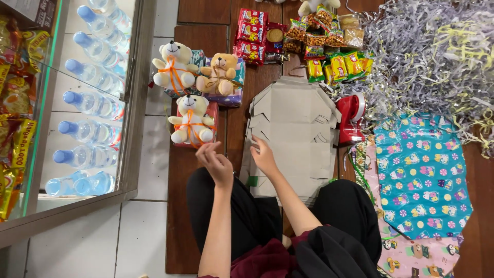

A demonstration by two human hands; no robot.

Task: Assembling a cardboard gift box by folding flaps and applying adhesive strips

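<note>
We hold our left hand (pixel 216 163) loose and empty, fingers curled, just below the white teddy bear tied with orange ribbon (pixel 189 120). Our right hand (pixel 263 156) rests open-fingered on the stack of flat grey cardboard box blanks (pixel 293 134). Beyond lie a red tape dispenser (pixel 351 118) and blue patterned wrapping paper (pixel 422 175).

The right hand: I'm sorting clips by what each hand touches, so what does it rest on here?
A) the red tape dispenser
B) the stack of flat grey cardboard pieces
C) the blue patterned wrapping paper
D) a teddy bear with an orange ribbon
B: the right hand lies with its fingers on the near edge of the stack of flat grey cardboard pieces, apart from the red tape dispenser and the blue patterned wrapping paper.
</note>
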